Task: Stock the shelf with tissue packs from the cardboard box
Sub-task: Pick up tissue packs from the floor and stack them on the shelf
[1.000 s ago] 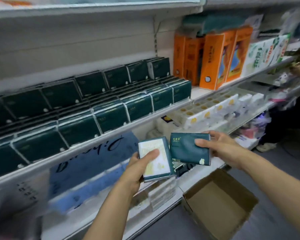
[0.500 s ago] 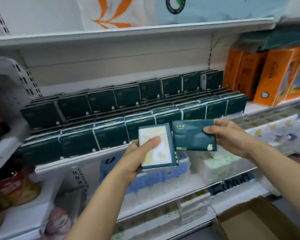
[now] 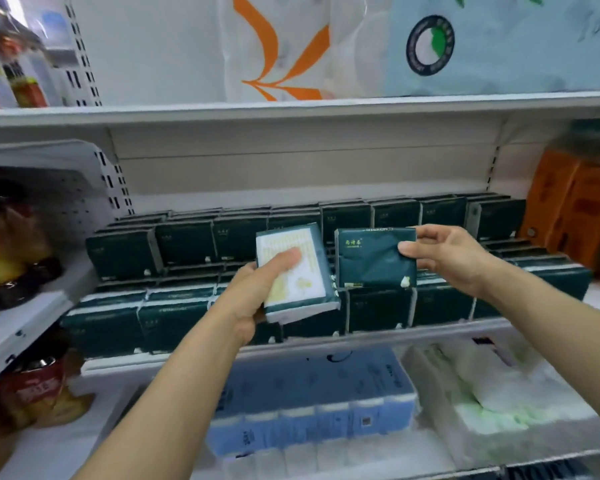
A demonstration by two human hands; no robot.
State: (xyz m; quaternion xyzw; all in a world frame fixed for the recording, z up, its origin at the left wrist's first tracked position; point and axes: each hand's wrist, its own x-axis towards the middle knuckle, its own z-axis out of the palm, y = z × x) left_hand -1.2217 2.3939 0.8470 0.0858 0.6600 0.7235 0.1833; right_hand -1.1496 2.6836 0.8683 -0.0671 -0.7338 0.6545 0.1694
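My left hand (image 3: 257, 292) grips a tissue pack (image 3: 300, 289) with its white printed back facing me, thumb across that face. My right hand (image 3: 447, 258) holds a second dark green tissue pack (image 3: 371, 261) by its right edge, front label toward me. Both packs hover in front of the middle shelf (image 3: 447, 329), which holds two tiers of several dark green tissue packs (image 3: 184, 244) standing in rows. The cardboard box is out of view.
Orange boxes (image 3: 575, 209) stand at the shelf's right end. A perforated white divider (image 3: 66, 188) and jars (image 3: 32, 382) are on the left. Below lie blue tissue bundles (image 3: 312, 403) and white plastic-wrapped packs (image 3: 499, 393). Large bags fill the top shelf (image 3: 291, 109).
My view has swung left and up, dropping the cardboard box out of sight. Both hands have risen with their packs to the level of the green tissue rows.
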